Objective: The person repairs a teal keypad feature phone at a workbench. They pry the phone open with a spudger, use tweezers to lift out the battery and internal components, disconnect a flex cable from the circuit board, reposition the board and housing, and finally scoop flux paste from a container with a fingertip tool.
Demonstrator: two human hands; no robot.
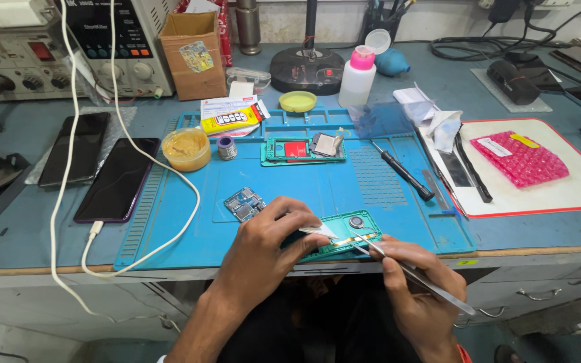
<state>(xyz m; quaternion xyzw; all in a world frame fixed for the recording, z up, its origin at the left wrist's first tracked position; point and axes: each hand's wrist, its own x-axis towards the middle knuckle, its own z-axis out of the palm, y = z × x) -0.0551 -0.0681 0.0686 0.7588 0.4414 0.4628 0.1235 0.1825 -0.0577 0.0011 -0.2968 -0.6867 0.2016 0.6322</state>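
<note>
- Hands are working close together at the front edge of the worktop (35,259), both on an opened phone frame (344,232) lying on the front edge of the blue repair mat (344,185).
- Left hand (263,249) is pressing down on the green frame's left part, fingers curled over it and pinning it flat; it is closed on nothing else that I can see.
- Right hand (418,289) is pinching a pair of metal tweezers (398,265), their tips reaching to a thin orange-and-white strip on the frame, just beside the left fingertips.
- A small round part is sitting in the frame's far right corner, and the frame is looking largely bare inside, so the phone appears well taken apart, with the fine work on the strip not yet finished.
- A small blue circuit board (243,204) is lying loose on the mat just beyond the left hand, out of the frame.
- A second green frame (300,150) holding a red part and a grey part is resting toward the mat's back edge, untouched.
- A black screwdriver (403,173) is lying on the mat's right side, well apart from both hands.
- A tub of tan paste (185,148) and a yellow glue tube (231,121) are standing near the mat's back left corner.
- Two dark phones (95,165) are lying on the worktop's left side.
</note>
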